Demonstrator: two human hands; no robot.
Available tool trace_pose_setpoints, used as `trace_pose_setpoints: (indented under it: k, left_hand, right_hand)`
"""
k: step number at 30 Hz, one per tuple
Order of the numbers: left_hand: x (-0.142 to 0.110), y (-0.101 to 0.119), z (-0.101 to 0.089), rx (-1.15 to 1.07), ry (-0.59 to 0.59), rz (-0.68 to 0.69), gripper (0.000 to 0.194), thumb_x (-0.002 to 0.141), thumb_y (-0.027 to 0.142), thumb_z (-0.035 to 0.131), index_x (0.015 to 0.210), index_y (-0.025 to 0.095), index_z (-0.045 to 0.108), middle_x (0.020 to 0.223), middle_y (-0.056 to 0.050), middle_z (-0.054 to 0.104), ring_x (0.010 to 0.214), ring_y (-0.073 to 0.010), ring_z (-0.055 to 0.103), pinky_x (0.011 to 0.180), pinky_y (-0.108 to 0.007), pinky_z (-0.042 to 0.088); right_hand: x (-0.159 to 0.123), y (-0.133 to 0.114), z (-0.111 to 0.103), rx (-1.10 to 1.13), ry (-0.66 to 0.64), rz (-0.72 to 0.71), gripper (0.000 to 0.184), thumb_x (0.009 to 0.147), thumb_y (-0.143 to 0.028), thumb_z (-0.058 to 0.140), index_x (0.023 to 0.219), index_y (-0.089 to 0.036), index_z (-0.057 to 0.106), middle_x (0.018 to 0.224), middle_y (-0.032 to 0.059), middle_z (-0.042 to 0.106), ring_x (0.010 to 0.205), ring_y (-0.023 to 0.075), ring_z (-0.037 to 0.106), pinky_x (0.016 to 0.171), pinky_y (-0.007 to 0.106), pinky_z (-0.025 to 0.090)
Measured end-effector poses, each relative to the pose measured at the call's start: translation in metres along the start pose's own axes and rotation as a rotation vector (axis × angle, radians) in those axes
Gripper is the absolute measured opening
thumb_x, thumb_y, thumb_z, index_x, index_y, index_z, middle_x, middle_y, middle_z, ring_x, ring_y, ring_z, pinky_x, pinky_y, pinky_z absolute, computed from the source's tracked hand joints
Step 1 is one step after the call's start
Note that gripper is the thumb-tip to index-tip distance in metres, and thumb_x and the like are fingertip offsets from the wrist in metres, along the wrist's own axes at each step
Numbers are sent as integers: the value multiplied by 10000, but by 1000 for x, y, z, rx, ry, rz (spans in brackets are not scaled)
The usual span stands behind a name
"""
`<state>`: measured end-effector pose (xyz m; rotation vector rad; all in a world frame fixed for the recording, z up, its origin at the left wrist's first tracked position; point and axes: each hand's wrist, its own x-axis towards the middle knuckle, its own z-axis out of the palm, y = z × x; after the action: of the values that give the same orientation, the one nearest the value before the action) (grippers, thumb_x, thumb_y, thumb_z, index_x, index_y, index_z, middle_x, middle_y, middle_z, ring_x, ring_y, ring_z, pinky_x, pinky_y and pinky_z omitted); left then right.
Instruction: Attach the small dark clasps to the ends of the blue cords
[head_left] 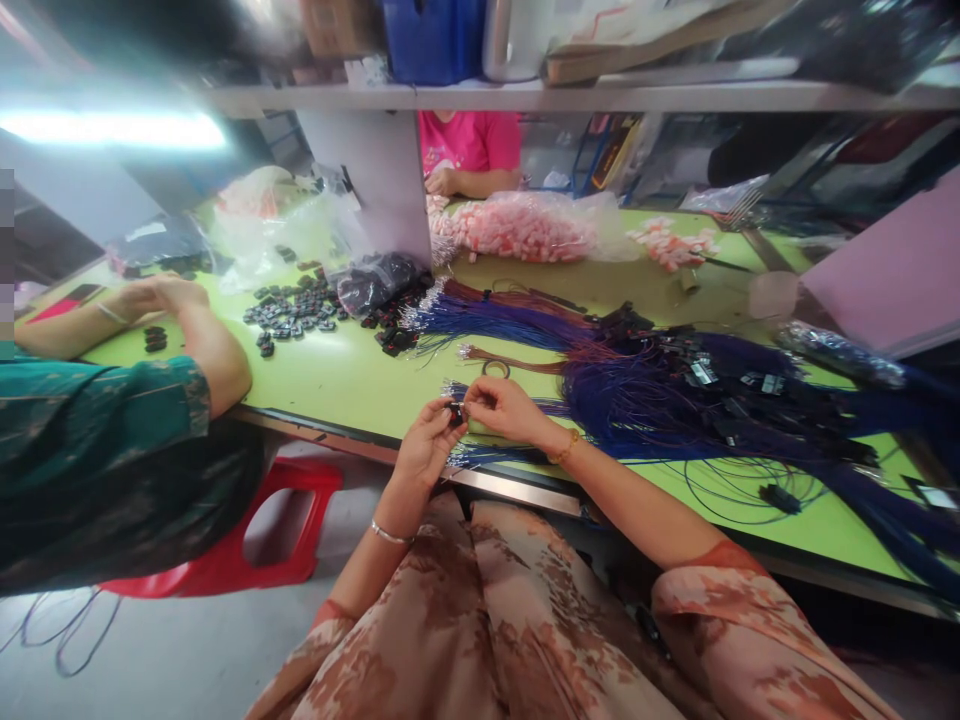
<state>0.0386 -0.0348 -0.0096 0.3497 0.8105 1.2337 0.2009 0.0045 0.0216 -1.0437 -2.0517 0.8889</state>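
Observation:
Between thumb and fingers, my left hand (426, 440) pinches a small black connector housing (454, 412) near the table's front edge. My right hand (506, 408) meets it from the right, fingers closed at the housing's side; what they grip, perhaps a wire end, is too small to make out. Blue wires (495, 455) with metal-tipped ends lie under and beside my hands. Just behind my right hand are a dark ring (496, 369) and a thin bundle of brown wires (517, 361).
A thick blue and purple wire heap (622, 390) covers the table's right side. Loose black housings (292, 308) lie left of centre. Pink parts in a bag (517, 228) are at the back. A co-worker's arms (202, 340) rest at left, above a red stool (292, 540). Another person (472, 150) sits opposite.

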Motion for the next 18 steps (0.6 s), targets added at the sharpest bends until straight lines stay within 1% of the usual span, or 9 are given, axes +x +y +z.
trace_pose_setpoints:
  k: [5,8,13,18]
  left_hand:
    - [2,-3,0,-15,-10,-31,161,751,64,647,899,127,634,786,-47,663,713,-113,647,724,-240,542]
    - [3,-4,0,-8,-12,-33,143,764,67,632,893,129,637,790,-43,659,703,-105,640,706,-229,543]
    - [3,-4,-1,12,-7,-44,128,772,71,624,888,124,634,774,-40,655,685,-100,640,670,-206,544]
    - [2,-3,0,14,4,-59,112,776,66,615,875,115,631,753,-35,652,649,-98,640,631,-196,542]
  right_hand:
    - [-13,1,1,-81,71,-60,28,752,-177,569,738,-161,586,672,-16,570,600,92,457,591,217,344]
    - [-16,2,2,-157,92,-116,22,762,-177,565,744,-167,572,698,-4,578,611,101,465,602,226,346]
    - [-17,2,2,-272,77,-229,19,789,-175,545,771,-175,551,733,24,582,664,133,485,631,250,357]
    - [-19,2,3,-356,64,-257,41,807,-167,522,770,-180,535,737,39,577,682,153,482,642,272,354]
